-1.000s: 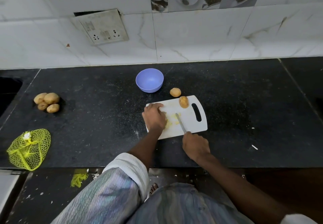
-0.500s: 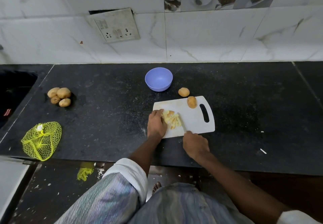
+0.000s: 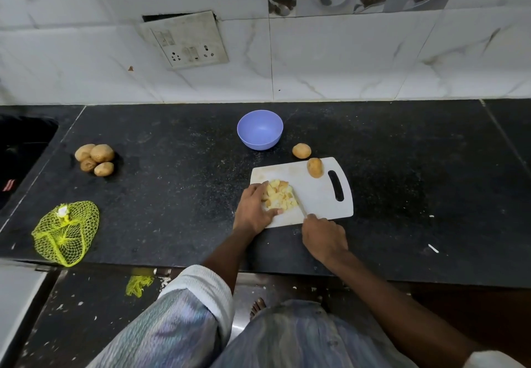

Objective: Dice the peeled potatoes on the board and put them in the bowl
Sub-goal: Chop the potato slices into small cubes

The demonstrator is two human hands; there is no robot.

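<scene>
Head view, looking down on a black worktop (image 3: 172, 195). A white cutting board (image 3: 319, 195) lies near the front edge with its handle slot to the right.

Pile of diced potato (image 3: 280, 196) sits on the left half of the board. Left hand (image 3: 254, 208) is cupped against the pile's left side, fingers curved round it and thumb at its near edge; it corrals the pieces rather than lifting them. Right hand (image 3: 323, 237) has its grip closed on the handle of a knife (image 3: 298, 202); the blade lies along the right side of the pile, tip pointing away from the person.

One whole potato (image 3: 315, 167) rests on the board's far right corner, and a second potato (image 3: 301, 150) lies on the worktop just beyond the board. Purple bowl (image 3: 260, 129) stands behind the board, apart from it, and appears empty.

Off to the left are four more potatoes (image 3: 94, 159) in a cluster and a yellow net bag (image 3: 66, 232).

Judgement: the dicing of this potato looks done and the step in hand is gathering the pieces between hand and blade. The next move calls for a lift or scoop of the pile up and back into the bowl without spilling pieces over the board's edge; then the potato on the board comes next.
</scene>
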